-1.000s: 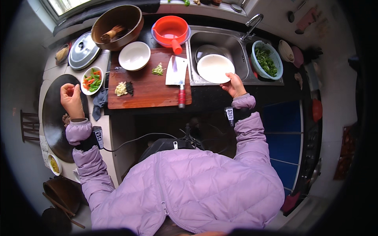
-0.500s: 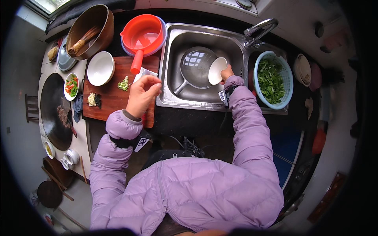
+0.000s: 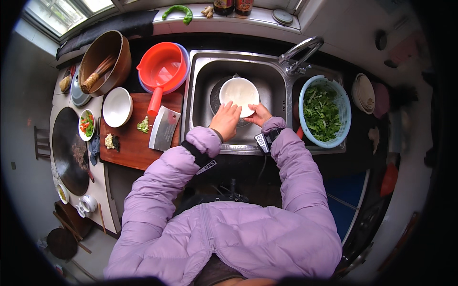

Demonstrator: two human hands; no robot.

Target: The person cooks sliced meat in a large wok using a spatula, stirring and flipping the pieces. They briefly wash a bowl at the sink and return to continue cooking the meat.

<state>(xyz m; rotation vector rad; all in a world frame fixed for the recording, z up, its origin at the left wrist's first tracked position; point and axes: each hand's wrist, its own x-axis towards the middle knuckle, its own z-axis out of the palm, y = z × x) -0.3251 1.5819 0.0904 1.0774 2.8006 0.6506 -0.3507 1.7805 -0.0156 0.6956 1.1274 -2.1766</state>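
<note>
Over the sink basin (image 3: 202,71), a small white bowl (image 3: 239,93) shows me its pale inside. My right hand (image 3: 260,115) grips its near right rim. Stretched fingers of my left hand (image 3: 227,120) lie over the bowl's near left edge and touch it; the thumb is not clearly seen. Beneath the bowl, a round metal ladle or pan (image 3: 215,97) sits in the sink, mostly hidden.
Left of the sink, a cleaver (image 3: 165,127), chopped vegetables (image 3: 143,125) and another white bowl (image 3: 117,107) lie on the wooden board (image 3: 136,155). A red dipper (image 3: 162,66) stands behind. Greens fill a blue basket (image 3: 307,112) under the faucet's (image 3: 305,47) right side.
My left hand has moved right, from above the cutting board to the bowl. The right hand has brought the bowl leftward, and its inside now faces up. The view has shifted, showing more windowsill.
</note>
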